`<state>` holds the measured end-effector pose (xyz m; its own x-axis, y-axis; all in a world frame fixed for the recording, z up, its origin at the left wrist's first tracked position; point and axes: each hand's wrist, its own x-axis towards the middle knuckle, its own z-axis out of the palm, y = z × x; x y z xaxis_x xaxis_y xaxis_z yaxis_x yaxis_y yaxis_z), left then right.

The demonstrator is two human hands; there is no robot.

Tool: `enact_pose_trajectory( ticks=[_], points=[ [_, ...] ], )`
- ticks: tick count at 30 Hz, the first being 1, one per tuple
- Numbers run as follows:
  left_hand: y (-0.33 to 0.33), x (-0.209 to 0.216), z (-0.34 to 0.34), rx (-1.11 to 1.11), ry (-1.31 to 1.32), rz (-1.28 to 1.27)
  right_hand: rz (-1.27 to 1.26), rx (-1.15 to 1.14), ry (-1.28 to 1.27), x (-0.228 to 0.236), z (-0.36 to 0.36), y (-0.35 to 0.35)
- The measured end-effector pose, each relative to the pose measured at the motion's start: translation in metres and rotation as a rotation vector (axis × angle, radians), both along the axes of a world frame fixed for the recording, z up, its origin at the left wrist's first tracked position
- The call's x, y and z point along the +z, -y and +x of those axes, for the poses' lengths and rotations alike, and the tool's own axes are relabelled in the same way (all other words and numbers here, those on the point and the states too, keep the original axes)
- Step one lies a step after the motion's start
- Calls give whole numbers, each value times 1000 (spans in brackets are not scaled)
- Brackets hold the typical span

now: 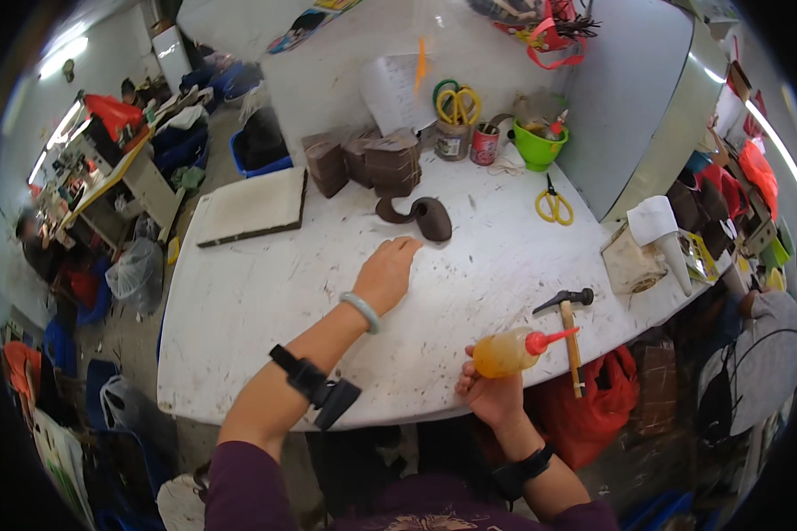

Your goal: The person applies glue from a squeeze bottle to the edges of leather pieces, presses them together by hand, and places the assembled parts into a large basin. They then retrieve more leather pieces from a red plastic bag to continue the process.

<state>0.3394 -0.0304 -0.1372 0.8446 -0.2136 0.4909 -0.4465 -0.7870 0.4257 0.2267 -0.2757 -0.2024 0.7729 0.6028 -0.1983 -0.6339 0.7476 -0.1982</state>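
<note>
**Glue bottle in the right hand, left palm flat on the bench**

The right hand [490, 394] is closed around a small squeeze bottle [507, 351] of amber liquid with a red nozzle, held near the front edge of the white worktable [266, 292] with the nozzle pointing to the right. The fingers wrap the bottle's base, so the grip is firm and full. Just beside the nozzle tip lies a hammer [569, 326] with a dark head and a wooden handle, its handle running toward the table edge.

The left hand [387, 273] rests open, palm down, on the table with fingers together and nothing in it. A pale bangle [360, 311] circles that wrist, and a black strap device [317, 387] sits farther up the forearm. Just beyond the fingertips, near but apart, lies a curved brown leather piece [421, 215].

Behind that stand stacks of brown cut pieces [367, 162]. To the left lies a flat board [252, 206]. Toward the back are two tins [469, 142], one holding yellow- and green-handled scissors [456, 102], and a green bowl [540, 146]. Another yellow-handled pair of scissors [553, 203] lies on the table to the right.
</note>
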Motion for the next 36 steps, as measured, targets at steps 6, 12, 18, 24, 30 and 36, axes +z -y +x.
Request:
enact_pose_trajectory(
  ticks=[6, 12, 18, 24, 30, 36],
  points=[
    [19, -27, 86, 123, 28, 11, 42, -37, 48, -1, -2, -3],
    [16, -22, 72, 30, 28, 294, -32, -42, 76, -2, -2, -2],
    [-3, 48, -29, 41, -357, -938, -40, -15, 73, -1, 0, -4],
    [-40, 70, -150, 46, -459, -1396, -13, 16, 57, -2, 2, -2],
    [-44, 66, -240, 14, -361, -1538, -169, -27, 128, 2, 0, -10],
    [-42, 57, -284, 170, -269, -1676, -138, 56, 58, 15, -16, -33]
  ],
)
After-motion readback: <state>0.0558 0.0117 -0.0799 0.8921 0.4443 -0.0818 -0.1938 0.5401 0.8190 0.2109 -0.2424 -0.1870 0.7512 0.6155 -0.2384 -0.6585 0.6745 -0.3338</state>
